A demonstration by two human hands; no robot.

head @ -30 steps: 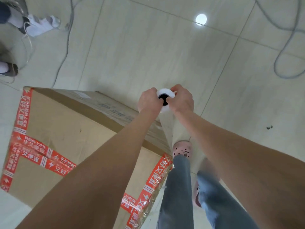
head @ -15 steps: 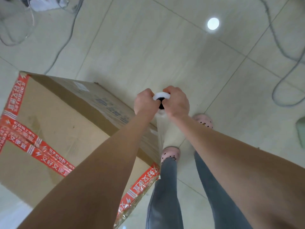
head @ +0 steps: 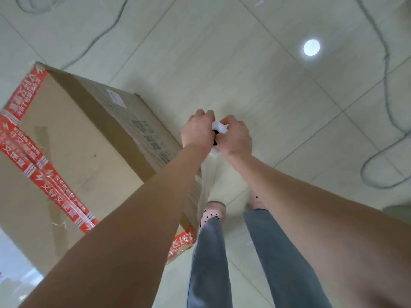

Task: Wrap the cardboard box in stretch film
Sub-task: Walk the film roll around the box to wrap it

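Observation:
A large brown cardboard box (head: pixel 73 156) with red printed tape stands on the floor at the left. My left hand (head: pixel 196 130) and my right hand (head: pixel 236 136) both grip the top of an upright stretch film roll (head: pixel 219 127), white at its end with a dark core. The roll hangs beside the box's right side. Clear film (head: pixel 205 181) runs down from the roll against the box's near corner; its lower part is hidden behind my left forearm. Glossy film shows over the box's side face.
Pale tiled floor (head: pixel 244 70) lies all around. Grey cables snake across it at the top left (head: pixel 97 38) and along the right (head: pixel 387 134). My legs in grey jeans and pink perforated shoes (head: pixel 213 213) stand right of the box's corner.
I have stepped along the box's side; the box has shifted left and turned in view. Both hands keep hold of the roll, now more closed over its top.

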